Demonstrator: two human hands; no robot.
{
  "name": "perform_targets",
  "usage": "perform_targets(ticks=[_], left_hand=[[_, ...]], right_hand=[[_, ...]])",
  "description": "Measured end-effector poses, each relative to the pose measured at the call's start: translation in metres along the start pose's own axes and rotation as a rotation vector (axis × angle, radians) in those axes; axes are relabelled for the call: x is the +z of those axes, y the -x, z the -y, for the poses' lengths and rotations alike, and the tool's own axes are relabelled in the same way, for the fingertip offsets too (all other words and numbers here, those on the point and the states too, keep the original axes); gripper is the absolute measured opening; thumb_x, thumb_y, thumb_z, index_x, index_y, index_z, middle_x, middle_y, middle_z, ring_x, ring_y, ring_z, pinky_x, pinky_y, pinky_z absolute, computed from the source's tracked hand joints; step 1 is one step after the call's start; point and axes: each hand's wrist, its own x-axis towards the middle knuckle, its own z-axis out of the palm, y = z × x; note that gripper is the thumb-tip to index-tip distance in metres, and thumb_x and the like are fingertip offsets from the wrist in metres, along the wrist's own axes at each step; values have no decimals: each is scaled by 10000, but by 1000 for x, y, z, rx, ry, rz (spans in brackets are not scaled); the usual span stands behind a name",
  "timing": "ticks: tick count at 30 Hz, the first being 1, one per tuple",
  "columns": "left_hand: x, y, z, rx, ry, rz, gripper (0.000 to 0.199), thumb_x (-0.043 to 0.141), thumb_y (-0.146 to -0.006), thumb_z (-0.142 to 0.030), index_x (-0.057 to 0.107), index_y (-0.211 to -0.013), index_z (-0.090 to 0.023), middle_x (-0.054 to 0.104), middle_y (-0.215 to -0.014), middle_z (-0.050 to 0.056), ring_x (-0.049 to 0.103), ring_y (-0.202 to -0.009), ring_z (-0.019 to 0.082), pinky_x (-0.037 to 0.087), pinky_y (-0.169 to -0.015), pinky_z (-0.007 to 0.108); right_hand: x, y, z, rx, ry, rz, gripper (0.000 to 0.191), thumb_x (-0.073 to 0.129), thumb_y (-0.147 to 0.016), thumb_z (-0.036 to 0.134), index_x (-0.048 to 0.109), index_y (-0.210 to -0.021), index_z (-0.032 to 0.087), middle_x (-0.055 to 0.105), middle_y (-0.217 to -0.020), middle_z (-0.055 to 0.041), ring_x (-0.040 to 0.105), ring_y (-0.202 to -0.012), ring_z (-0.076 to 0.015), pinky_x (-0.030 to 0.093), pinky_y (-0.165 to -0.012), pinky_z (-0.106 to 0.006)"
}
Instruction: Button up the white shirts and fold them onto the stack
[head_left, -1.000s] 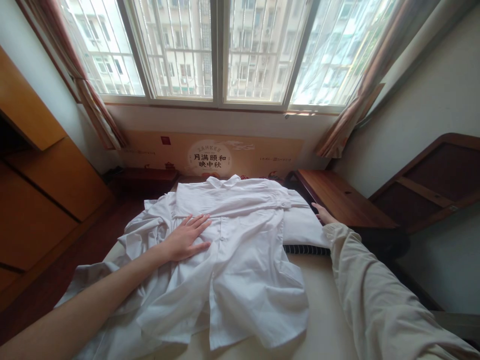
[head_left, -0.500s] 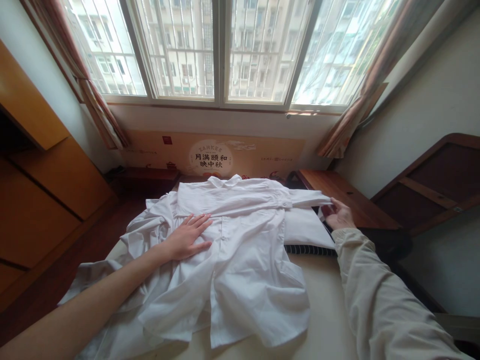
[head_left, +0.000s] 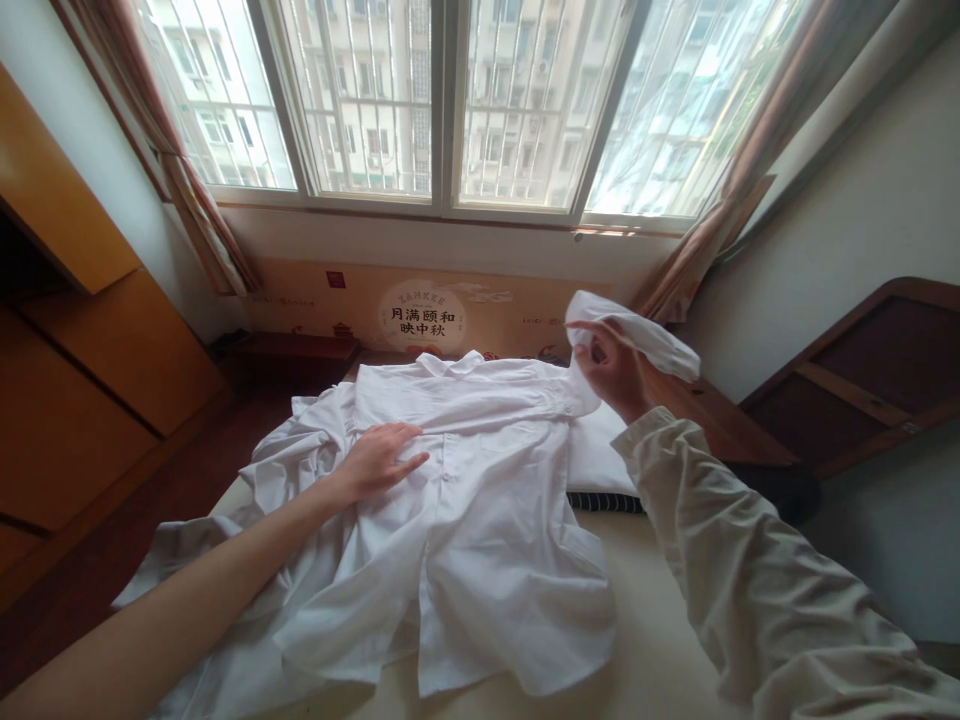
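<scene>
A white button-up shirt (head_left: 487, 520) lies spread over a cream-coloured surface (head_left: 637, 620), its collar toward the window and its hem toward me. My left hand (head_left: 379, 460) rests on the shirt front beside the button strip, fingers stretched out. Above the shirt's right shoulder, my right hand (head_left: 611, 365) has its fingers curled round the shirt sleeve (head_left: 667, 345), which is lifted off the surface and folds over the hand. Beneath the shirt on the right shows a folded white cloth (head_left: 600, 455), with a dark striped edge (head_left: 607, 502) under it.
A brown wooden desk (head_left: 727, 425) stands at the right, near a dark wooden panel (head_left: 870, 370). Orange-brown cabinets (head_left: 97, 370) line the left side. Behind the shirt, a printed banner (head_left: 315, 300) covers the wall below the barred window (head_left: 517, 110), with curtains (head_left: 187, 200) at its sides.
My right hand has moved up and left from the far right, lifting the sleeve that lay stretched out flat. My left hand stays on the shirt front, its fingers slightly raised.
</scene>
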Motion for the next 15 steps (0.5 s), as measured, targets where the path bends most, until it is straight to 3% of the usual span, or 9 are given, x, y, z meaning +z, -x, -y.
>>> perform_targets(ticks=[4, 8, 11, 15], left_hand=[[3, -18, 9, -210, 310, -156, 391, 538, -1015, -536, 764, -1131, -239, 799, -1192, 90, 753, -1087, 290, 564, -1001, 429], [-11, -35, 34, -485, 756, -463, 261, 530, -985, -381, 718, -994, -200, 801, -1069, 100, 768, -921, 246, 589, -851, 385], [-32, -40, 59, -646, 899, -647, 166, 521, -995, -245, 677, -994, -188, 788, -1069, 91, 747, -923, 203, 562, -816, 324], [-48, -35, 95, -721, 787, -637, 103, 570, -999, -152, 666, -964, -158, 752, -1007, 73, 687, -856, 163, 527, -765, 275]], right_hand=[[55, 13, 30, -176, 150, 412, 486, 621, -860, 84, 773, -1285, 264, 757, -1094, -69, 673, -1000, -265, 492, -1017, -429], [100, 44, 44, -310, 199, 724, 435, 656, -884, 133, 764, -1284, 265, 779, -1179, -80, 678, -1117, -304, 369, -1179, -536], [113, 60, 44, -294, 118, 800, 405, 658, -919, 178, 737, -1309, 251, 784, -1185, -79, 705, -1096, -284, 400, -1172, -517], [113, 69, 34, -33, 15, 690, 411, 643, -962, 254, 654, -1373, 235, 790, -1151, -73, 747, -973, -243, 557, -927, -373]])
